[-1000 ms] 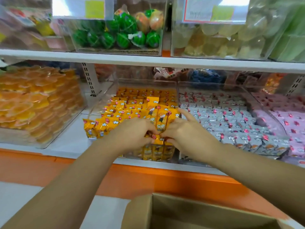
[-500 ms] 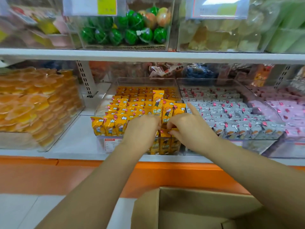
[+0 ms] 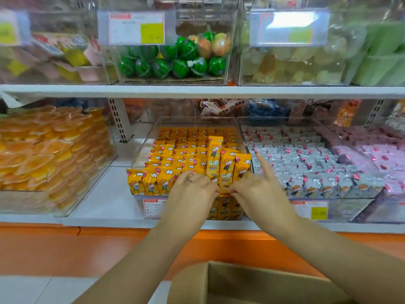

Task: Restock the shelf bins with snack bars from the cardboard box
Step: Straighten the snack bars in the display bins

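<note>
The bars (image 3: 226,170) stand upright in the bin (image 3: 197,118), just far of both hands. Left hand (image 3: 192,194) and right hand (image 3: 260,190) are equally near, each grip pinching their lower ends.

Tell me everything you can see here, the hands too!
upper shelf: one, white, top.
lower shelf: one, white, middle.
bins: several, clear, on both shelves.
yellow bars: many, yellow, middle lower bin.
grey bars: many, silver-grey, bin to their right.
pink bars: many, pink, far-right lower bin.
jelly cups: many, orange, left lower bin.
melon balls: several, green, middle upper bin.
pale sweets: many, yellowish, right upper bin.
price tags: several, white with yellow, on bin fronts.
box: one, brown, open, bottom edge.
left hand: one, pinching upright yellow bars at the bin front.
right hand: one, pinching the same bars, forefinger straight.
</note>
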The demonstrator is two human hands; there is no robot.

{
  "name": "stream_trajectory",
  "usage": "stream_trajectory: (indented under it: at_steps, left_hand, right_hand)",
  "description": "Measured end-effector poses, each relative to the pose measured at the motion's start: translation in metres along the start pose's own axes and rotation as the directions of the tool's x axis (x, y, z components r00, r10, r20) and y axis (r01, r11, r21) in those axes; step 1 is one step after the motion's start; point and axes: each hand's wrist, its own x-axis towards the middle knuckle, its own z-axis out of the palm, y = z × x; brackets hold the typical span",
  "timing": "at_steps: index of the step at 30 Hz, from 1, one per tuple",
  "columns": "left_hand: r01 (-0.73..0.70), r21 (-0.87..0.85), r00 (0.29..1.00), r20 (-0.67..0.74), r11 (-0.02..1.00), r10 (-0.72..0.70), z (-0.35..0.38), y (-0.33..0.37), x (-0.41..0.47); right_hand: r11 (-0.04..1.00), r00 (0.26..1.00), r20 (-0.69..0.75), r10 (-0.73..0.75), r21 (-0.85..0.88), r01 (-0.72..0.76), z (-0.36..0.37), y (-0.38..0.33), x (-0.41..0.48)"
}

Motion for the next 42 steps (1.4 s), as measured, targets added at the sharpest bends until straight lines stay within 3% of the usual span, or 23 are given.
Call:
stream_trajectory:
  at_steps: [2, 4, 8, 11, 15, 21, 26, 31, 35, 38, 42]
  left_hand:
    - [-0.011, 0.007, 0.987, 0.162, 1.000, 0.010, -0.009, 0.000, 0.005]
    - [0.009, -0.063, 0.981, 0.193, 0.998, 0.003, -0.020, -0.006, 0.009]
    - [0.139, -0.310, 0.986, -0.042, 0.941, -0.159, -0.048, -0.017, 0.035]
    - [0.190, -0.373, 0.970, -0.072, 0.908, -0.233, -0.046, -0.023, 0.058]
    - [0.234, -0.347, 0.965, 0.195, 0.908, -0.174, -0.026, -0.019, 0.070]
    - [0.201, -0.232, 0.923, 0.371, 0.952, -0.105, -0.044, -0.023, 0.070]
    - [0.212, -0.106, 0.826, 0.551, 0.971, -0.120, -0.060, -0.014, 0.065]
    - [0.280, -0.149, 0.831, 0.533, 0.949, -0.161, -0.056, -0.018, 0.065]
    - [0.338, -0.166, 0.839, 0.499, 0.926, -0.217, -0.044, -0.021, 0.067]
    - [0.311, -0.169, 0.828, 0.531, 0.935, -0.180, -0.044, -0.023, 0.063]
    - [0.232, -0.146, 0.824, 0.554, 0.962, -0.114, -0.050, -0.021, 0.057]
  right_hand:
    - [0.999, 0.998, 0.045, -0.048, -0.011, 0.049, 0.000, 0.004, -0.006]
    - [0.992, 0.992, 0.053, -0.116, 0.046, 0.114, -0.006, 0.012, -0.006]
    - [0.942, 0.999, -0.011, 0.038, 0.335, -0.032, -0.037, 0.027, 0.022]
    - [0.942, 0.985, 0.118, 0.128, 0.298, -0.158, -0.038, 0.029, 0.042]
    - [0.958, 0.962, 0.257, 0.094, 0.240, -0.158, -0.027, 0.027, 0.061]
    - [0.948, 0.923, 0.385, 0.000, 0.294, -0.123, -0.037, 0.031, 0.062]
    - [0.964, 0.928, 0.366, -0.072, 0.263, -0.029, -0.036, 0.032, 0.054]
    - [0.965, 0.929, 0.358, -0.096, 0.263, -0.001, -0.031, 0.034, 0.060]
    - [0.971, 0.921, 0.388, -0.034, 0.231, -0.062, -0.023, 0.034, 0.075]
    - [0.978, 0.907, 0.409, -0.097, 0.208, 0.011, -0.025, 0.034, 0.067]
    - [0.981, 0.956, 0.250, -0.154, 0.155, 0.117, -0.022, 0.030, 0.046]
